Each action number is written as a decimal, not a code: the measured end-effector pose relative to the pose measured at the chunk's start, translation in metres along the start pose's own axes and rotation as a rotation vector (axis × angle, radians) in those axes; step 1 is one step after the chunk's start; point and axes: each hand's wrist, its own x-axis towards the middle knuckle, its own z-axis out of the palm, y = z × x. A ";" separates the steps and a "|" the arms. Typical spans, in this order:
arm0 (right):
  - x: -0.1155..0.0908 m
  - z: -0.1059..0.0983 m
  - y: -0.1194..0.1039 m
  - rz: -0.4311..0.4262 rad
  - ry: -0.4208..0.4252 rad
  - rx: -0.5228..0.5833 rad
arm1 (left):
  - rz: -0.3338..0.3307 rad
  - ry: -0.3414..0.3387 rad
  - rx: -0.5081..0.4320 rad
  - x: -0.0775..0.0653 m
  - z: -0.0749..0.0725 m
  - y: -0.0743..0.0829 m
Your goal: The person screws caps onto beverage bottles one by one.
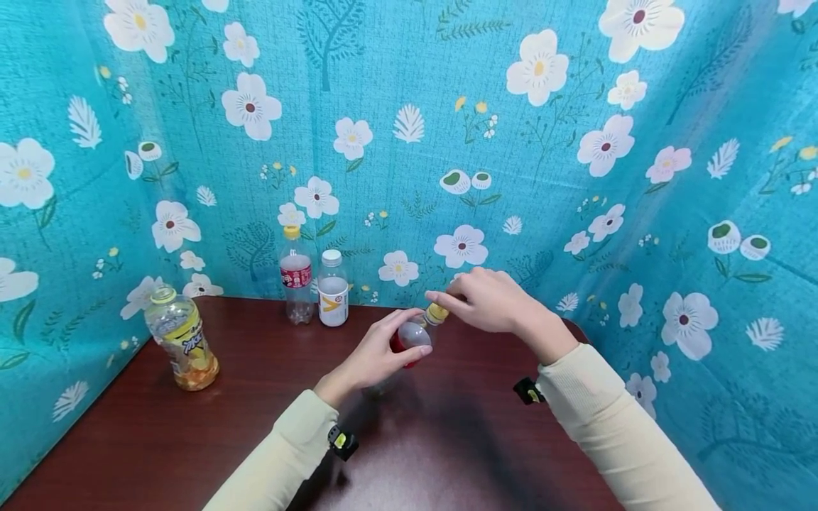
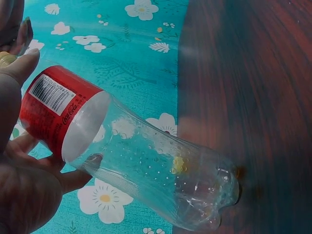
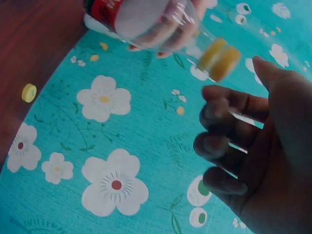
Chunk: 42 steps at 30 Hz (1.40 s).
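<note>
My left hand [image 1: 371, 355] grips a clear plastic Coca-Cola bottle [image 2: 141, 151] round its red label [image 2: 58, 109]. The bottle leans, its base low by the table and its neck up toward the right. A yellow cap [image 3: 226, 64] sits on the neck. Close beside this cap is my right hand [image 1: 488, 298]; in the right wrist view its fingers are loosely bent, with a gap between them and the cap. Another yellow cap [image 3: 29, 92] lies loose near the table's far edge.
At the back stand a red-labelled bottle with a yellow cap [image 1: 297, 273] and a white-labelled bottle with a white cap [image 1: 333, 291]. A yellow-labelled bottle without a cap [image 1: 182, 341] stands at the left. Flowered blue cloth [image 1: 383, 177] borders the dark table [image 1: 268, 341].
</note>
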 end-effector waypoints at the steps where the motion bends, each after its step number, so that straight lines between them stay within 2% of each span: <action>1: -0.001 -0.002 0.001 -0.003 -0.011 0.024 | -0.003 -0.001 -0.003 0.000 0.000 0.000; 8: -0.006 -0.013 0.004 -0.109 -0.162 0.201 | -0.032 0.002 -0.023 -0.001 -0.001 0.000; 12: -0.003 -0.010 0.004 -0.163 -0.168 0.237 | -0.019 0.001 -0.018 -0.001 -0.001 0.000; 14: -0.002 -0.007 0.004 -0.164 -0.158 0.242 | -0.016 -0.003 -0.016 -0.001 0.000 0.001; 17: 0.000 -0.003 0.002 -0.126 -0.122 0.178 | -0.011 -0.010 -0.010 -0.001 0.000 0.001; 22: 0.004 0.005 -0.004 -0.031 -0.035 -0.046 | 0.009 0.000 -0.002 0.000 0.000 0.000; 25: 0.004 0.005 -0.005 0.006 -0.014 -0.087 | 0.005 0.004 -0.004 0.000 0.000 0.001; 27: 0.002 0.002 -0.004 0.011 -0.009 -0.069 | 0.002 -0.001 -0.007 0.000 0.000 0.002; 30: -0.001 -0.006 -0.001 -0.010 -0.039 0.024 | -0.007 -0.006 -0.009 0.000 -0.001 0.003; 36: -0.004 -0.016 0.002 -0.119 -0.206 0.216 | -0.015 -0.007 -0.008 0.000 -0.001 0.003; 39: -0.002 -0.013 0.002 -0.181 -0.203 0.234 | -0.017 -0.005 -0.010 -0.001 -0.001 0.002; 42: 0.001 -0.008 0.001 -0.195 -0.154 0.222 | -0.014 -0.005 -0.006 -0.001 -0.001 0.002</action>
